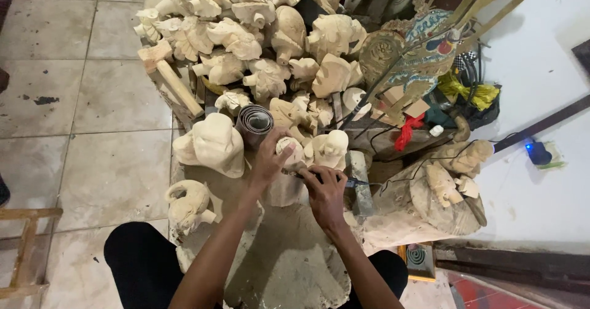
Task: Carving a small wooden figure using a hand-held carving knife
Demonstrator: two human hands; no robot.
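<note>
Your left hand [268, 160] clasps the small pale wooden carving [290, 151] | your right hand [326, 192] grips a carving knife [353, 183], its tip against the carving's underside | sandpaper roll [254, 123] just beyond your left hand

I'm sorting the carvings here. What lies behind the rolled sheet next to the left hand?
Behind the rolled sheet rises a heap of pale wooden carvings, with a wooden mallet to its left. Whatever lies beneath the heap is covered.

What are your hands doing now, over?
Left hand grips small pale wooden carving. Right hand holds thin carving tool against it. Pile of unfinished carvings crowds close behind, over.
</note>
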